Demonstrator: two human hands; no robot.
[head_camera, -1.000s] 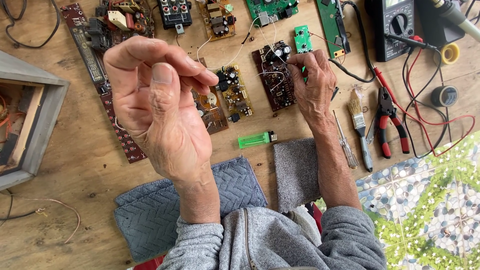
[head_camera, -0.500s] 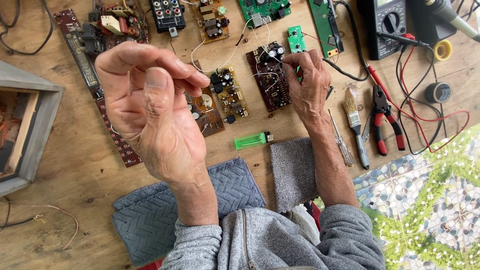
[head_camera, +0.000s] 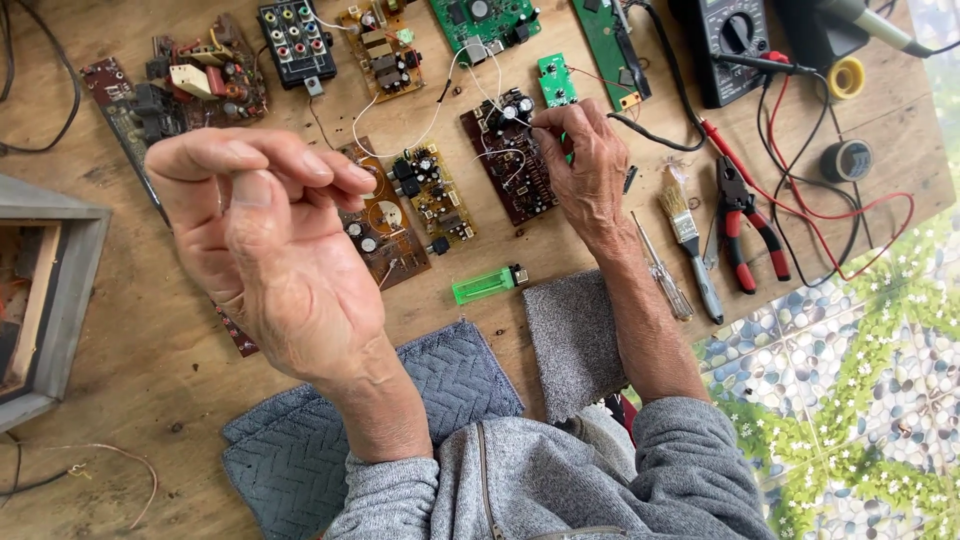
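Note:
My left hand (head_camera: 270, 250) is raised in front of the camera, palm toward me. Its thumb and fingertips pinch together at the end of a thin white wire (head_camera: 430, 105). The wire arcs over the boards toward my right hand (head_camera: 590, 165). My right hand rests on the right edge of a dark red circuit board (head_camera: 505, 170), its thumb and forefinger pinched at the wire beside the black capacitors. A small green board (head_camera: 555, 80) lies just above its fingers. A brown board (head_camera: 385, 230) and a small one with black parts (head_camera: 435, 195) lie between my hands.
Several more circuit boards line the far edge of the wooden table (head_camera: 120, 380). Right of my hand lie a screwdriver (head_camera: 660, 270), a brush (head_camera: 690, 240), red-handled pliers (head_camera: 745, 225), a multimeter (head_camera: 735, 45) with red leads and a solder roll (head_camera: 845, 160). A green lighter (head_camera: 490, 285), grey pads (head_camera: 570, 340) and a grey box (head_camera: 45, 290) lie nearer.
The view has shifted a little. My left hand has drifted slightly left and down with its fingers still pinched. My right hand stays at the dark red board.

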